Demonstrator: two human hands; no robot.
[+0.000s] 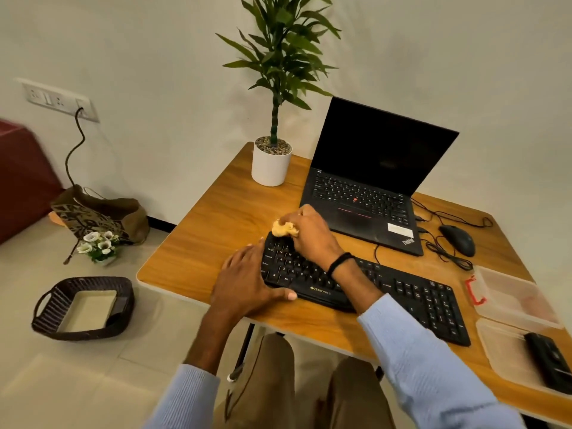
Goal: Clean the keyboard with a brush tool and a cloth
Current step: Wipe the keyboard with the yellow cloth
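Desk (pixel 216 230): wooden; the keyboard lies slantwise near its front edge.
Laptop (pixel 371 168): open, screen dark, just behind the wiping hand; a long stroke may bump it.
Keyboard (pixel 402 292): black, wired; could skid if the bracing lapses.
Potted plant (pixel 271 164): back-left corner, well apart.
Clear containers (pixel 513 298): right edge; the nearer one holds a dark object, possibly the brush, I cannot tell.
Left hand (pixel 247 280): flat, fingers straight, steadying the keyboard's left end.
Right hand (pixel 309 233): fingers curled round the cloth, pressing it on the top-left keys.
Mouse (pixel 458 239): its cable loops near the keyboard's back edge and may snag.
Cloth (pixel 284 229): bunched, yellowish; hard rubbing might lift a keycap.
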